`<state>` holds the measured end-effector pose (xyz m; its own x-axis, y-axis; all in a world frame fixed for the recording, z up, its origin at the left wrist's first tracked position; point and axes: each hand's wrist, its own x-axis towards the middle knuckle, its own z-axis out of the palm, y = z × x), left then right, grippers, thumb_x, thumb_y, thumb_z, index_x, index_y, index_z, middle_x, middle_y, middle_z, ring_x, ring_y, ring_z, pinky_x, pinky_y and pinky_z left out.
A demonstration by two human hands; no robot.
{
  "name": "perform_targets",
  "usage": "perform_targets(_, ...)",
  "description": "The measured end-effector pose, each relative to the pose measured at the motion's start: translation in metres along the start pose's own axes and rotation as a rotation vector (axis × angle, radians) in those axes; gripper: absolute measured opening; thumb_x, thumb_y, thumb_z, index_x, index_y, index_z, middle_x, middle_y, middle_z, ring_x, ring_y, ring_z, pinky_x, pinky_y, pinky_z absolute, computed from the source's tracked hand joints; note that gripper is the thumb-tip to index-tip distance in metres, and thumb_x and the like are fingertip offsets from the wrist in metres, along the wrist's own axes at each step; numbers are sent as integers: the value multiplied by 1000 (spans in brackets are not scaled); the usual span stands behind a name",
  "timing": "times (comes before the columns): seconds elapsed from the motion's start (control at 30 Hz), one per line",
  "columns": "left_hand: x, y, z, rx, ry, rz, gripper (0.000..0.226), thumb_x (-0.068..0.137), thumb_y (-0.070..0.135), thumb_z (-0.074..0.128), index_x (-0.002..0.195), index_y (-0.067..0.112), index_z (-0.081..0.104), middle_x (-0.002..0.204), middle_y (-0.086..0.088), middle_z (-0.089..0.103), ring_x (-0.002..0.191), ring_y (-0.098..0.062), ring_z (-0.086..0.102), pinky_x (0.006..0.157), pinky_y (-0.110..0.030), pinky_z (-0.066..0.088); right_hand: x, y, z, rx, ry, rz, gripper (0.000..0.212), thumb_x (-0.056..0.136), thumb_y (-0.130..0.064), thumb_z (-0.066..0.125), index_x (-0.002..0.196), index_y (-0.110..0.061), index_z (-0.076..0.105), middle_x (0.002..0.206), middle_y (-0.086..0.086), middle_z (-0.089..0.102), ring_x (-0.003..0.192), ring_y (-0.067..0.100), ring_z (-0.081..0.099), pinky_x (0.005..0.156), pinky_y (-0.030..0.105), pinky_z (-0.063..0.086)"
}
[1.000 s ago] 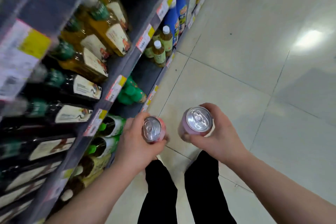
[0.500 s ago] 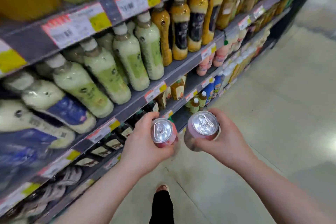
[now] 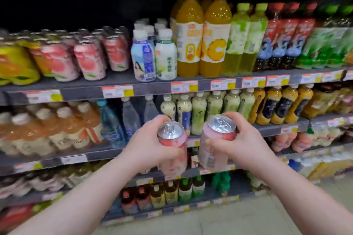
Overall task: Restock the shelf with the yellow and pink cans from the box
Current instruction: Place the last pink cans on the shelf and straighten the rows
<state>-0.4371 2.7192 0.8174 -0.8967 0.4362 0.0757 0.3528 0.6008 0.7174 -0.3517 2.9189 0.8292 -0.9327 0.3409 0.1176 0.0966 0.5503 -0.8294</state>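
- The shelved pink cans (image 3: 89, 59) stood in rows on the upper shelf (image 3: 82, 94), above and left of both hands; this was probably where the held cans belonged.
- The left hand (image 3: 149, 149) wrapped the left pink can (image 3: 174, 140) at mid-body, upright; it was probably full, heavy and smooth, so a whole-hand side grip suited it.
- The right hand (image 3: 244, 145) clasped the right pink can (image 3: 211, 145) near its top; its thin wall would probably dent under a hard squeeze.

You hold two pink aluminium cans with silver pull-tab lids, roughly upright and side by side: left pink can (image 3: 172, 147) at 6 o'clock in your left hand (image 3: 147, 149), right pink can (image 3: 217, 143) at 5 o'clock in your right hand (image 3: 246, 145). Shelved pink cans (image 3: 89, 61) and yellow cans (image 3: 15, 65) stand on the grey shelf (image 3: 86, 86) at 10 o'clock.
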Motion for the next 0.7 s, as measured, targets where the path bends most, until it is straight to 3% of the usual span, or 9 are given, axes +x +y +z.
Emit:
perform_targets(0.13, -15, -13, -70, -27, 115, -32, 53, 41, 50, 64, 91, 46, 47, 92, 15, 61, 80, 3, 56, 65, -18, 43, 11, -61, 24, -24, -75, -92, 46, 51, -50, 73, 89, -46, 49, 88, -25, 58, 82, -3, 58, 74, 28, 51)
perform_targets(0.27, -21, -34, -133, -114, 228, -58, 47, 35, 52, 62, 79, 52, 48, 87, 20, 62, 79, 3, 59, 70, -23, 50, 24, -120, 58, -75, -106, -170, 48, 38, -62, 65, 81, -53, 45, 87, -28, 57, 81, -7, 56, 73, 25, 49)
perform_targets(0.47, -11, -90, -233, -98, 313, -47, 50, 44, 49, 67, 91, 46, 49, 91, 18, 62, 77, 4, 60, 62, -21, 48, 71, -206, 130, -118, -51, -264, 50, 36, -70, 62, 80, -52, 44, 79, -28, 54, 68, -16, 54, 51, 9, 37)
perform_targets(0.63, 16, -137, -301, -7, 331, 2, 45, 43, 49, 66, 84, 47, 49, 84, 22, 62, 74, 6, 59, 65, -24, 53, 125, -252, 188, -175, -5, -243, 60, 42, -66, 64, 91, -40, 42, 83, -27, 52, 73, -8, 50, 56, 18, 39)
perform_targets(0.7, 29, -149, -316, -24, 303, 18, 44, 44, 48, 67, 83, 47, 49, 79, 25, 63, 70, 8, 60, 57, -20, 52, 142, -260, 200, -197, 22, -220, 67, 41, -66, 64, 97, -39, 41, 85, -22, 52, 76, -2, 51, 58, 22, 40)
